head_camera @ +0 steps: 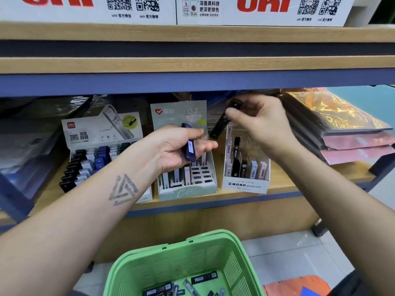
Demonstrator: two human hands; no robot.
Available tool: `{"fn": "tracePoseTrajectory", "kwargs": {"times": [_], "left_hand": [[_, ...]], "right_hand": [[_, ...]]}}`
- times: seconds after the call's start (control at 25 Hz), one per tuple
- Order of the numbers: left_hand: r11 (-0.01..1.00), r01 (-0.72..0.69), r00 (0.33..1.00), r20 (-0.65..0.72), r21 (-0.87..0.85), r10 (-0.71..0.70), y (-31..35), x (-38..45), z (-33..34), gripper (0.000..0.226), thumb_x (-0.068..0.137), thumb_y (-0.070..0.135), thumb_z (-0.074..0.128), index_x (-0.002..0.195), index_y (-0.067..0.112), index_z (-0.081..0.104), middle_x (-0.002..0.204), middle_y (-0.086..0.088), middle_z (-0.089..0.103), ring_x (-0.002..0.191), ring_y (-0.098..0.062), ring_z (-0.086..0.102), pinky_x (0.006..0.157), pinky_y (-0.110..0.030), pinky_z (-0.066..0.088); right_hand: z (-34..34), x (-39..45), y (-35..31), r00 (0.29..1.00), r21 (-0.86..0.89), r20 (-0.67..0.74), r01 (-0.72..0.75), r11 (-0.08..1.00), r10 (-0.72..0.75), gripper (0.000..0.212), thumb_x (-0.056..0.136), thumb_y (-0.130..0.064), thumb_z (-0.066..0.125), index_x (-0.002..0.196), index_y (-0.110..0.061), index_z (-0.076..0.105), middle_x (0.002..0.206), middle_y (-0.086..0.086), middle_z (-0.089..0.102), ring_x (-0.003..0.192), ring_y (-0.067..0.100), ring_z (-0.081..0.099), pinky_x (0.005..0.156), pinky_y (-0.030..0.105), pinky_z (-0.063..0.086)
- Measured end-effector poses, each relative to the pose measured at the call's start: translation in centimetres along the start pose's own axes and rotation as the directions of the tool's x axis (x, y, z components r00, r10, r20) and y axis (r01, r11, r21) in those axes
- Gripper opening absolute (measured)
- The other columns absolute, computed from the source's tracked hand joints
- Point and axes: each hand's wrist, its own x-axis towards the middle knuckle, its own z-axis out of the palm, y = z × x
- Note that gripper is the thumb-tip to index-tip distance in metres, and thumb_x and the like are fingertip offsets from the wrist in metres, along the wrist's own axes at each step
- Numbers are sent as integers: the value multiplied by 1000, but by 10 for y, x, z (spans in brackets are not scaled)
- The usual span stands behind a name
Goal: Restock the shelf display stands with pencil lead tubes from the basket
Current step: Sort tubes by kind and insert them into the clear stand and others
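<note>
My left hand (181, 146) grips a dark blue lead tube (190, 149) in front of the pale green 0.7 display stand (188, 192). My right hand (260, 122) pinches a black lead tube (221, 124) by its upper part, tilted, above the back rows of the white MONO graph stand (244, 185), which holds several black, white and pink tubes. At the bottom, a green plastic basket (149, 268) holds several loose black lead tubes (204, 277). A third stand (96, 133) at left is full of black, white and blue tubes.
The stands sit on a wooden shelf (299, 184) with a blue front edge; another shelf (192, 65) hangs low above them. Stacked orange and pink plastic packets (342, 129) lie to the right. White uni boxes (263, 9) stand on the upper shelf.
</note>
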Motion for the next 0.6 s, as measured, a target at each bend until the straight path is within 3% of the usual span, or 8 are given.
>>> {"fn": "tracePoseTrajectory", "kwargs": {"times": [0.08,0.16,0.28,0.4,0.6], "left_hand": [[996,9,1000,10,86,-10,-1,3,0,12,100,13,56,106,3,52,71,-15,68,38,-7,48,32,-14,38],[993,36,999,16,113,-38,-2,7,1,11,100,17,56,103,8,52,68,-11,64,40,-6,42,32,-13,31],[995,71,996,49,75,-75,-3,7,4,13,99,14,48,108,6,52,74,-13,64,49,-10,45,36,-15,34],[996,65,996,51,62,-68,-3,7,8,18,103,14,44,115,4,53,78,-13,67,53,-12,49,39,-16,37],[996,-27,1000,8,83,26,11,-7,-10,23,104,11,46,118,0,59,80,-13,69,57,-15,61,45,-19,49]], "right_hand": [[-19,4,12,991,-89,-93,-102,991,94,28,85,-12,78,112,-12,72,107,1,75,101,17,72,90,44,59],[-32,5,20,975,-136,-118,-206,969,190,28,87,-9,77,114,-11,71,107,2,73,100,18,71,81,35,62],[-40,3,27,952,-146,-129,-296,944,278,27,91,-1,71,114,-15,70,108,10,69,98,24,71,71,26,62],[-38,1,25,946,-132,-54,-325,937,320,26,89,-2,73,115,-7,69,105,18,69,88,28,73,70,30,63],[-17,3,3,951,70,50,-308,949,305,21,87,-2,75,107,-6,70,99,20,69,83,29,73,65,28,61]]}}
